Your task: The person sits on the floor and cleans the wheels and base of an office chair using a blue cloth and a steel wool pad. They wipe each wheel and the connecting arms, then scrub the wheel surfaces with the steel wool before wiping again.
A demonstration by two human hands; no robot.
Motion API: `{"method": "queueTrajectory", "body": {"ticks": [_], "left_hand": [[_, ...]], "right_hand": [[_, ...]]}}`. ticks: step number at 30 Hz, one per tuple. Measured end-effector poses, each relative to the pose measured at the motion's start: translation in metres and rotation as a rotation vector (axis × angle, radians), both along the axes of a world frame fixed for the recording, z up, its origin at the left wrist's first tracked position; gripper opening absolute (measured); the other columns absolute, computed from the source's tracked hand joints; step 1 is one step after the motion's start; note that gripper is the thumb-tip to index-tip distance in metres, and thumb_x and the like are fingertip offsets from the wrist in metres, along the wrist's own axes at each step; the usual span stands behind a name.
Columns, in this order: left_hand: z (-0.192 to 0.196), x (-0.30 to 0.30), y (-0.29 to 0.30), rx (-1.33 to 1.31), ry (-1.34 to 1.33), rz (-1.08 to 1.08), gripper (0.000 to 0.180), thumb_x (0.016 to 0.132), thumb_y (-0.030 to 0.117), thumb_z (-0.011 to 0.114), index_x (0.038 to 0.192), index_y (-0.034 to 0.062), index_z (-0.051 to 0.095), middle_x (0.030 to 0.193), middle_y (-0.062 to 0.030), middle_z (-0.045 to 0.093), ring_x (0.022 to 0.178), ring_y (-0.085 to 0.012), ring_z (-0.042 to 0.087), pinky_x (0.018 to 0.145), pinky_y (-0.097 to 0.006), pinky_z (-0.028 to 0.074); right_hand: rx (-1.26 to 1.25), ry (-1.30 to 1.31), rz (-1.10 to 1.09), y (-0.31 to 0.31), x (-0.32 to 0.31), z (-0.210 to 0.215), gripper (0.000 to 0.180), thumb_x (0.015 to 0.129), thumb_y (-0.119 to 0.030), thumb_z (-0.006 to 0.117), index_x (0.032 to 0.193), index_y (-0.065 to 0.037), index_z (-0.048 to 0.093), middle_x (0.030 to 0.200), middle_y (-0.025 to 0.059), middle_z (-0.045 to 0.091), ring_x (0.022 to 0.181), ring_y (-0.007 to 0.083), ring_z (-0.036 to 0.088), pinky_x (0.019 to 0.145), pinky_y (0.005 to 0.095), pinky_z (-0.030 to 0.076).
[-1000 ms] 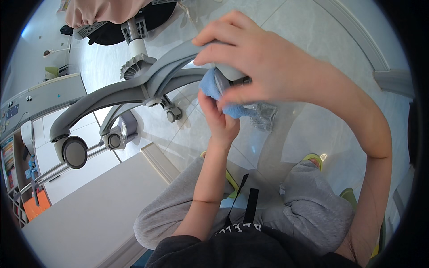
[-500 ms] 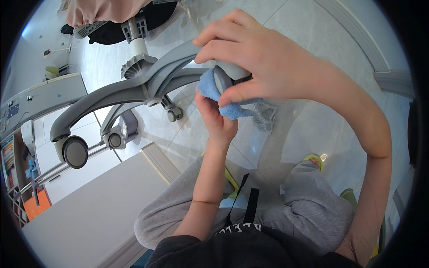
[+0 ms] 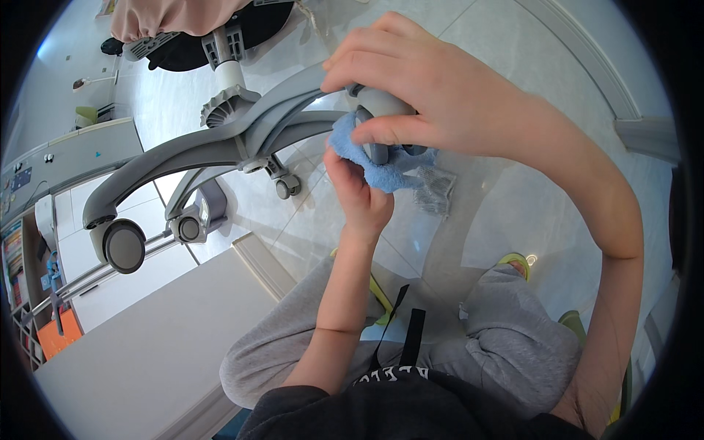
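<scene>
A tipped swivel chair has its grey star base [image 3: 246, 136] sideways in front of me. My left hand [image 3: 363, 194] pinches a blue cloth [image 3: 381, 174] and presses it around the wheel of the caster [image 3: 378, 150] at the end of the nearest leg. From above, my right hand [image 3: 447, 95] curls around the same caster, its thumb along the wheel and its fingers over the housing and leg end. Fingers and cloth hide part of the wheel. A grey mesh-like piece [image 3: 434, 192] hangs below the cloth; whether it belongs to it I cannot tell.
Other casters [image 3: 123, 246] stick out on the left. Beyond the base lies the chair seat with a pink cover [image 3: 172, 18]. A pale cabinet panel [image 3: 154, 337] stands close on my left, shelves with books [image 3: 15, 268] farther off. My knees and green slippers [image 3: 517, 262] are below.
My right thumb has moved up off the cloth onto the wheel. The cloth has shifted slightly right and down, and more of the caster shows. Both arms stay nearly in place.
</scene>
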State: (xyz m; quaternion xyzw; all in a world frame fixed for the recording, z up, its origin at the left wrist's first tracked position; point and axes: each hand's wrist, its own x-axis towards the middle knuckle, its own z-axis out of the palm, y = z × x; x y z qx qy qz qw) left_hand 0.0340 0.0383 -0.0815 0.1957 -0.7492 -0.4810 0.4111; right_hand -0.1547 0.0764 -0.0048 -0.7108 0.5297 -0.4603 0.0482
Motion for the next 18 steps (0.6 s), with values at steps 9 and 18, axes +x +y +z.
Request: {"method": "queueTrajectory", "body": {"ticks": [9, 18], "left_hand": [[0.0004, 0.0025, -0.0027, -0.047, -0.024, 0.001, 0.047, 0.085, 0.001, 0.054, 0.126, 0.0011, 0.032, 0.128, -0.0122, 0.036, 0.115, -0.0212, 0.045, 0.097, -0.035, 0.038], [-0.0025, 0.0019, -0.0005, 0.046, 0.018, -0.016, 0.048, 0.086, 0.004, 0.058, 0.126, 0.0019, 0.032, 0.128, -0.0121, 0.037, 0.115, -0.0206, 0.044, 0.099, -0.033, 0.035]], "right_hand": [[0.116, -0.027, 0.058, 0.0007, -0.0030, 0.0026, 0.052, 0.066, -0.025, 0.078, 0.112, -0.010, 0.059, 0.118, 0.0031, 0.054, 0.108, 0.0246, 0.046, 0.090, 0.0343, 0.045], [0.156, -0.089, 0.067, 0.0034, -0.0042, 0.0059, 0.053, 0.067, -0.023, 0.077, 0.114, -0.010, 0.058, 0.115, 0.0023, 0.055, 0.107, 0.0238, 0.047, 0.091, 0.0342, 0.044]]}}
